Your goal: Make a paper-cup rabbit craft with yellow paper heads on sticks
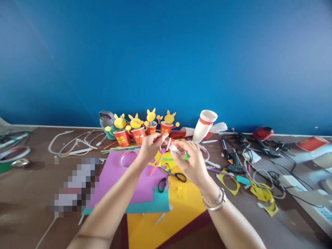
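1. Head view, left hand point(151, 148): thumb and fingers nearly closed, pinching a small purple-and-yellow piece point(165, 135) at the tips.
2. Right hand point(190, 157): half curled, fingertips on a small pale item point(176, 150); its kind we cannot tell.
3. Scissors point(168, 174): untouched, nearer us than the hands, between them.
4. Red cups point(138, 136), four, with yellow eared heads: beyond the left hand.
5. Step, we judge: close fingertip work on both pieces; next move calls for a steady left pinch and fine right-hand control.

Blurred item point(176, 150) in right hand point(190, 159), pixelated object point(76, 186), cropped forearms point(110, 197)
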Available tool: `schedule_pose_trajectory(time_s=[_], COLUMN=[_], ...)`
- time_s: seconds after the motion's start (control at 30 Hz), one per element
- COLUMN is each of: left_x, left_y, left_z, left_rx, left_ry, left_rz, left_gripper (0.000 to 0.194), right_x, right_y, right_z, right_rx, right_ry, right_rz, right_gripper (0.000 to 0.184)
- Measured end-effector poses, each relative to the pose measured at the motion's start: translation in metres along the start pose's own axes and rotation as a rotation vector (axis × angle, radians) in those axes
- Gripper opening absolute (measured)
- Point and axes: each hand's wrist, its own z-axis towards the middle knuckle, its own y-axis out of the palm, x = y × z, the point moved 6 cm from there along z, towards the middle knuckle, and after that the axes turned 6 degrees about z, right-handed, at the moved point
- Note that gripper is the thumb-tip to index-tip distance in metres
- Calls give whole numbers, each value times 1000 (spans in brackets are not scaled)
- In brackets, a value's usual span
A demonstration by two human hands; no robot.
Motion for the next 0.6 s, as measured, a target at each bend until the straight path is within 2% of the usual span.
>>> schedule_pose_trajectory(time_s=[0.13, 0.6], left_x=[1, -5], left_y=[0, 6], left_z=[0, -1], left_rx=[-88, -199], left_ry=[-23, -129], left_rz=[-113, -351], left_gripper=[33, 36], right_x=[5, 20], right_y=[-1, 1], right_z=[1, 9], right_rx=[30, 38], right_ry=[0, 35], right_rz=[-54, -150], right_gripper=[19, 19])
